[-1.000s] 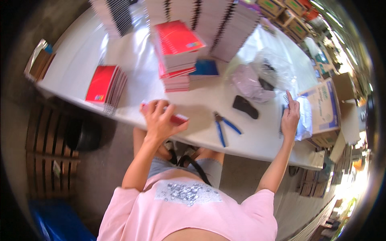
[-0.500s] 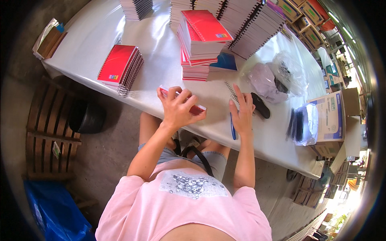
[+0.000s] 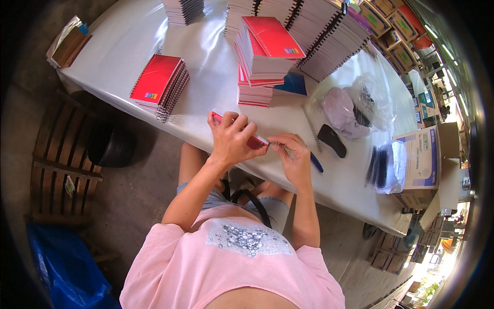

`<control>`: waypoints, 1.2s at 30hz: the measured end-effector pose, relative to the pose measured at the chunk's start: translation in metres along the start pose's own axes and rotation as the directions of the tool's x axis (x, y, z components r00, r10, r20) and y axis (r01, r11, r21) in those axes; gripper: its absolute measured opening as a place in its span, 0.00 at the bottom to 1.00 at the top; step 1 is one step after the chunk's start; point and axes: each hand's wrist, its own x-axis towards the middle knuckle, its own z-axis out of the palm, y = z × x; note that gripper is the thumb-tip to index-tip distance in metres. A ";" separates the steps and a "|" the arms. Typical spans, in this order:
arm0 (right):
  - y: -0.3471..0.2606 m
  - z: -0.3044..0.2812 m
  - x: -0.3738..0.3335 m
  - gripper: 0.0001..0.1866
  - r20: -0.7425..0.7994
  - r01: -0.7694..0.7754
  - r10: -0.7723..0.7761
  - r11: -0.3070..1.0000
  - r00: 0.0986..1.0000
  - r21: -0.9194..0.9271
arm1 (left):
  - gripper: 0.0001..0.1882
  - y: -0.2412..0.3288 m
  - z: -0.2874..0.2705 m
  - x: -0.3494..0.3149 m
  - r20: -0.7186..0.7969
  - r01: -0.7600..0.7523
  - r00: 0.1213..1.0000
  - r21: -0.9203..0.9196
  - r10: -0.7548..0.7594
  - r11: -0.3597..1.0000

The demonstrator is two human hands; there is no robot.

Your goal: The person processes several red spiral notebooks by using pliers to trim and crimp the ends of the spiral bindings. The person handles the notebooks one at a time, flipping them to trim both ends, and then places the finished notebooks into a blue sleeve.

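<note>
Red-covered and white-edged, a small notebook (image 3: 256, 142) is gripped at the near edge of the white-covered bench (image 3: 208, 87) by the left hand (image 3: 230, 137), whose fingers are curled over it. The right hand (image 3: 294, 155) has just been brought to the notebook's end, its fingertips drawn narrow (dark wire (image 3: 278, 144) seems to be pinched there, though how much cannot be told), so both hands are now engaged at one place. Half a second ago, the right hand was held apart from the notebook, fingers extended beside a thin grey spiral coil (image 3: 312, 130). That coil is now left uncovered on the bench, near a black elongated object (image 3: 332, 140).
</note>
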 end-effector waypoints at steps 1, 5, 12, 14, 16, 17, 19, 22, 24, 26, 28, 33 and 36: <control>-0.001 -0.001 0.000 0.07 0.100 -0.050 0.044 0.997 0.994 0.057 | 0.22 0.001 -0.001 0.000 -0.003 0.002 1.000 0.002 -0.002 1.000; -0.004 -0.011 0.000 0.10 0.335 -0.380 0.316 0.913 0.888 0.147 | 0.24 0.005 -0.004 0.004 0.074 -0.006 0.997 -0.011 0.007 1.000; -0.022 -0.012 -0.001 0.15 0.175 -0.063 0.086 0.989 0.981 -0.132 | 0.25 0.001 -0.012 0.002 0.107 -0.032 0.994 -0.011 0.033 0.999; -0.014 -0.015 -0.005 0.16 0.221 0.050 -0.014 0.986 0.975 -0.160 | 0.25 0.001 -0.011 0.001 0.125 -0.038 0.991 -0.010 0.039 0.999; -0.011 -0.016 -0.004 0.17 0.323 -0.116 0.133 0.991 0.937 -0.072 | 0.25 0.000 -0.010 0.002 0.139 -0.044 0.989 -0.007 0.045 0.999; -0.015 -0.019 -0.003 0.17 0.323 -0.116 0.134 0.991 0.937 -0.073 | 0.26 -0.001 -0.010 0.003 0.166 -0.036 0.985 -0.031 0.041 0.999; -0.026 -0.030 -0.001 0.15 0.424 -0.135 0.233 0.959 0.875 -0.249 | 0.27 -0.002 -0.012 0.004 0.189 -0.029 0.981 -0.057 0.040 0.998; 0.020 -0.082 -0.005 0.18 0.117 -0.005 0.074 0.864 0.990 -0.504 | 0.28 -0.008 -0.018 0.005 0.146 0.007 0.989 -0.192 0.022 0.981; 0.056 -0.123 -0.009 0.21 -0.039 -0.099 0.099 0.733 0.994 -0.672 | 0.29 -0.014 -0.016 0.002 0.124 -0.035 0.990 -0.277 0.071 0.960; 0.096 -0.137 -0.023 0.22 -0.116 -0.233 0.216 0.666 0.970 -0.709 | 0.29 -0.012 -0.017 0.005 0.180 -0.026 0.980 -0.291 0.082 0.956; 0.110 -0.134 -0.019 0.24 -0.145 -0.232 0.188 0.628 0.971 -0.743 | 0.30 -0.013 -0.019 0.008 0.221 -0.013 0.972 -0.279 0.077 0.960; 0.074 -0.097 -0.012 0.20 -0.250 -0.378 0.359 0.925 0.899 -0.033 | 0.31 -0.012 -0.017 0.005 0.169 -0.036 0.981 -0.305 0.092 0.952; 0.019 -0.029 -0.005 0.15 0.080 -0.129 0.105 0.892 0.991 0.433 | 0.31 -0.015 -0.020 0.003 0.185 -0.013 0.980 -0.299 0.071 0.954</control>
